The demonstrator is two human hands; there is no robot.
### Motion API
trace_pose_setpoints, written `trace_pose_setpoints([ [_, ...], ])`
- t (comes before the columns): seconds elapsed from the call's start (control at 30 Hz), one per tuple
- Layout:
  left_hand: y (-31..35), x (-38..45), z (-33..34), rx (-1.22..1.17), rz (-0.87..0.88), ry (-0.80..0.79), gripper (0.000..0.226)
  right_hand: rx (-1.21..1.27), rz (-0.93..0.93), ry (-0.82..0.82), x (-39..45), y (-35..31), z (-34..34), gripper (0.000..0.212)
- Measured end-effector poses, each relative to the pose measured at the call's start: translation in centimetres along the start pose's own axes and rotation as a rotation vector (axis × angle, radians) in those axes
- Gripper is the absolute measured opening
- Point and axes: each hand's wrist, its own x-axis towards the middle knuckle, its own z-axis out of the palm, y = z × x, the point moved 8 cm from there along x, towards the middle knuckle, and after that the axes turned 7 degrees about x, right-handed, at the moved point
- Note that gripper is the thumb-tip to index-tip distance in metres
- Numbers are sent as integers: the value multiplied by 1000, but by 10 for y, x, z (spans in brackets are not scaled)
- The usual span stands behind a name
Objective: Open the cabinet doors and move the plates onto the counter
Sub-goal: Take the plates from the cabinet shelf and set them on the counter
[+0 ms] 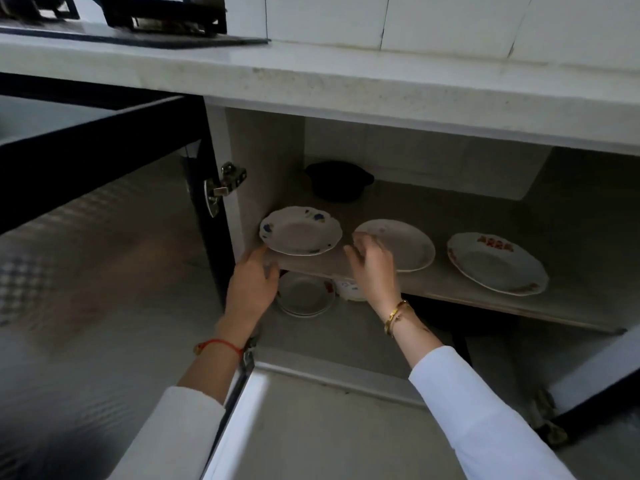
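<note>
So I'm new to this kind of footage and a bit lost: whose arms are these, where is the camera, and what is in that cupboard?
There is no machine here. A person wears a camera on the head, looking forward and down, so the two arms in white sleeves are their own. They face an open cabinet under a white counter; a black stove sits on it at top left.

On the upper shelf lie three plates: a blue-flowered plate, a plain plate and a red-patterned plate. A dark pot stands behind them. Below the shelf is a small stack of plates.

The left hand touches the blue-flowered plate's rim from below. The right hand reaches the plain plate with loose fingers. Neither grips anything yet.
</note>
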Motion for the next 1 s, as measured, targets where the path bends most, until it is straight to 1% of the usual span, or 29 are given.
trace_pose_setpoints([
  [0.1, -4, 20, 10, 6, -1, 10, 30, 42, 52, -27, 20, 10, 18, 25],
  [0.2, -6, 38, 22, 36, 32, 8, 24, -18, 100, -62, 40, 23, 35, 22],
  [0.4, -26, 62, 46, -5, -101, -16, 28, -155, 197, -126, 60, 48, 61, 30],
  [0.5, -36, 70, 52, 20, -183, 2, 31, -204, 231, -156, 65, 56, 72, 35],
  [0.57, -41, 76, 57, 26, -214, -15, 32, -220, 249, -165, 68, 59, 76, 36],
  [0.7, -47, 86, 61, 47, -229, -16, 36, -189, 293, -172, 75, 67, 83, 37],
  [0.8, -49, 90, 63, 27, -219, -6, 33, -187, 311, -181, 78, 70, 85, 37],
  [0.87, -52, 93, 64, 6, -243, -9, 32, -168, 321, -175, 80, 71, 86, 37],
  [1.0, -62, 94, 68, -55, -272, -1, 29, -50, 375, -181, 80, 77, 91, 34],
])
